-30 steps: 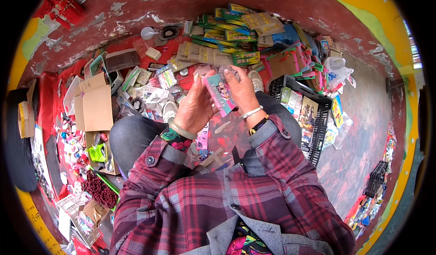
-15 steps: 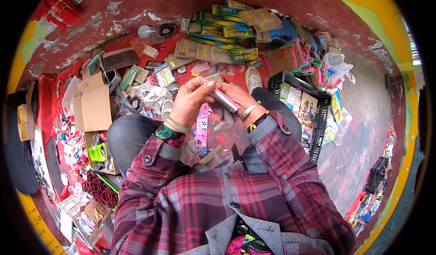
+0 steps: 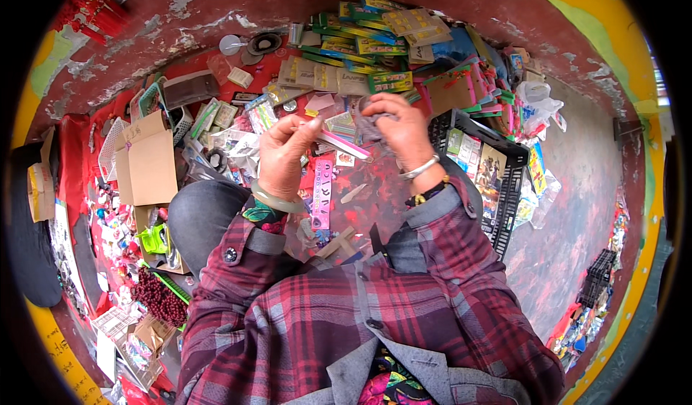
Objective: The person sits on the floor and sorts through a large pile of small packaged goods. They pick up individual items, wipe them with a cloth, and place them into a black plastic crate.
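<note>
My left hand (image 3: 285, 153) pinches one end of a slim pink-and-white box (image 3: 344, 145), which slants down to the right in front of me. To the right of it, my right hand (image 3: 405, 132) is closed on a crumpled grey cloth (image 3: 370, 122), held apart from the box. Below the box, on the red floor, lies a pink strip-shaped card (image 3: 321, 196) with dark shapes on it. The palm-side fingers of my right hand are partly hidden.
Yellow-green flat boxes (image 3: 391, 82) are piled by the wall. A black plastic crate (image 3: 513, 181) with printed packs stands right of my knee. At left are an open cardboard box (image 3: 151, 171), dark red beads (image 3: 158, 300) and many small packets. White plastic bags (image 3: 535, 102) lie beyond the crate.
My hands have moved apart. The right hand has left the box and gone right and up with the grey cloth, while the left hand keeps hold of the box.
</note>
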`<state>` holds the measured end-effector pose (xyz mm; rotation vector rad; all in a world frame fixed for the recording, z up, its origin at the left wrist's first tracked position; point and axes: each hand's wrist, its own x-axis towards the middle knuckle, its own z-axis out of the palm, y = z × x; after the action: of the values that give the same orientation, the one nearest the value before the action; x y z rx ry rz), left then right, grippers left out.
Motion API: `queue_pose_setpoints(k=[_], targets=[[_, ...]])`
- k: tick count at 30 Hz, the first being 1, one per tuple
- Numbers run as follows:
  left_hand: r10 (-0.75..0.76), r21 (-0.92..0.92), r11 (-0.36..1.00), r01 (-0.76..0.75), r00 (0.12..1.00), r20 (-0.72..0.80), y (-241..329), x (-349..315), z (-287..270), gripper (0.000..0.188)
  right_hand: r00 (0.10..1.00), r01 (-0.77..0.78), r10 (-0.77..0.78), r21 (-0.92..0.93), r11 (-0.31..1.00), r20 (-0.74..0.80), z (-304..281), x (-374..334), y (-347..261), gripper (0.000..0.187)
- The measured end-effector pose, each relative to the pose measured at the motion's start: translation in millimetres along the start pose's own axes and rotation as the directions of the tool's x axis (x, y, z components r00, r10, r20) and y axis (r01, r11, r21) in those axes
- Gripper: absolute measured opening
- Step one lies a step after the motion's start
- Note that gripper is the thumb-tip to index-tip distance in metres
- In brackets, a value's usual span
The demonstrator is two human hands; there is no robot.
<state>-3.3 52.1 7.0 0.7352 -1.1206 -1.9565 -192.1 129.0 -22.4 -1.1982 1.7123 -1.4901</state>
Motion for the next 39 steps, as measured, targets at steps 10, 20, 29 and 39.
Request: queue_pose_setpoints(k=[10,20,29,39], targets=[[0.016,0.208,0.978,-0.025,0.999,0.046,1.9,1.0,-12.3,0.007,0.918,0.217,-0.138,-0.179,0.960,0.372,2.1,-15.6,-37.3,0.016],[-0.020,0.228,0.972,-0.051,0.953,0.302,0.8,6.3,-14.2,0.039,0.910,0.393,-0.319,-0.304,0.868,0.265,-5.7,-13.1,-45.0,0.011],[-0.214,0.099,0.976,0.195,0.946,0.243,-14.1,12.2,-17.2,0.032,0.982,0.145,-0.098,-0.317,0.937,0.161,-0.8,-14.7,-39.3,0.013],[-0.238,0.284,0.946,0.155,0.928,0.286,-1.6,11.3,-18.4,0.033,0.970,0.056,-0.029,-0.108,0.993,0.241,-11.5,-10.1,-35.5,0.016]])
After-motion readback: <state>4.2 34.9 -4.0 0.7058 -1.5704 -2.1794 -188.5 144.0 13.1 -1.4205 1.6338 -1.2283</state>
